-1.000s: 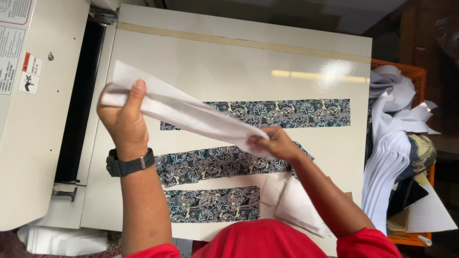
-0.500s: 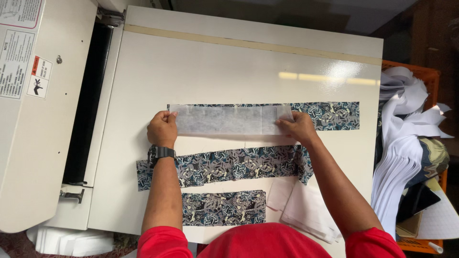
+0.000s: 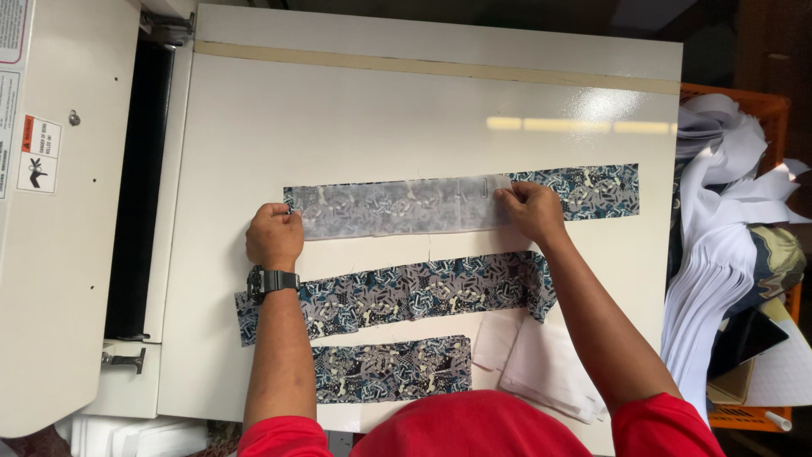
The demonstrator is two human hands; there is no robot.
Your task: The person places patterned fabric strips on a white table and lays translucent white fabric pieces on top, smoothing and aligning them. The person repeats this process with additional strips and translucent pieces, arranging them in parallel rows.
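You are looking down on a pale, glossy table [image 3: 406, 127] with a tan tape line across its far edge. A cream machine [image 3: 51, 254] with a dark slot stands beyond your left hand, on its outer side.

Your left hand [image 3: 274, 237] rests knuckles up on the table, fingers curled and pressing down the left end of a white sheer strip [image 3: 397, 207]. A black watch [image 3: 269, 281] sits on that wrist. Your right hand [image 3: 531, 210] presses the strip's other end, fingertips bent onto it; neither hand lifts the strip, both pin it flat.

The strip lies between your hands, laid over a patterned blue band [image 3: 584, 190] whose uncovered end runs out past your right hand. Its print shows faintly through the white layer.

Just nearer to you than both hands lies a second band [image 3: 406, 292], passing under your left forearm and touching your right wrist. Nearer still, between your forearms, a shorter band [image 3: 393, 368] lies flat. Beside it, under your right forearm, sits a small stack of white pieces [image 3: 541, 364].

Well outside your right hand, an orange crate [image 3: 761, 101] holds a heap of white strips [image 3: 719, 254]. Your red sleeves fill the near edge.
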